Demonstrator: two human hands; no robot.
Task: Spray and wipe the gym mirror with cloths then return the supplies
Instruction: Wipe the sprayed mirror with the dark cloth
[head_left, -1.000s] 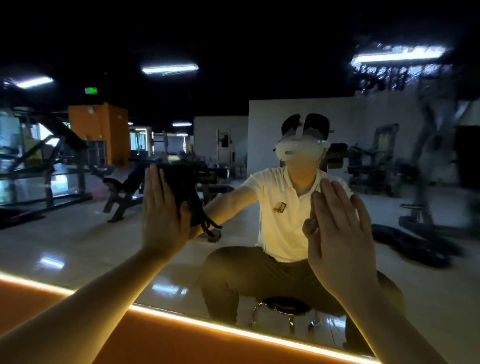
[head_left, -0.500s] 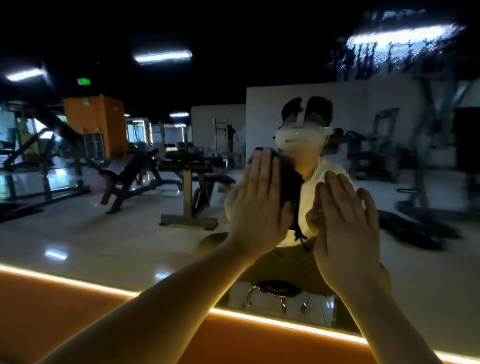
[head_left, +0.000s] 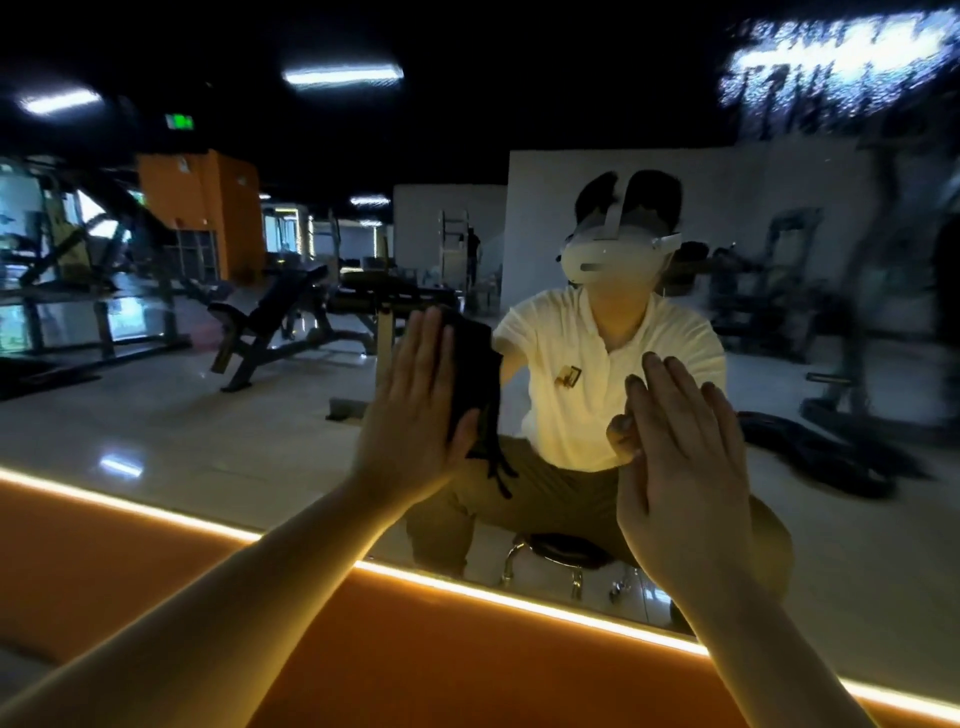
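At the far left we see the mirror (head_left: 156, 415) reflecting a dim gym floor with benches and racks. Below it a glowing light strip (head_left: 156, 512) runs along the mirror's lower edge, slanting down to the right above an orange wall panel (head_left: 260, 649). Moving toward the middle, the left arm reaches up from the lower left. The left hand (head_left: 415, 415) lies flat against the glass, fingers straight and close together and pointing up. Between that palm and the mirror sits a dark cloth (head_left: 475, 364), pressed to the glass. It shows past the hand's right side and above the thumb, with a frayed corner hanging down below the heel of the hand. Just right of the cloth is the reflected person (head_left: 597, 374) in a pale shirt, seated on a reflected round stool (head_left: 561, 551). Further right, apart from the left hand and set a little lower, the right hand (head_left: 680, 478) is also flat on the mirror. Its fingers are straight and slightly fanned, and its dark reflected fingertips meet it at the left. We cannot tell whether any cloth lies beneath this palm. In the upper right corner a patch of wet spray droplets (head_left: 831, 67) speckles the glass across a reflected ceiling light, well above both hands.
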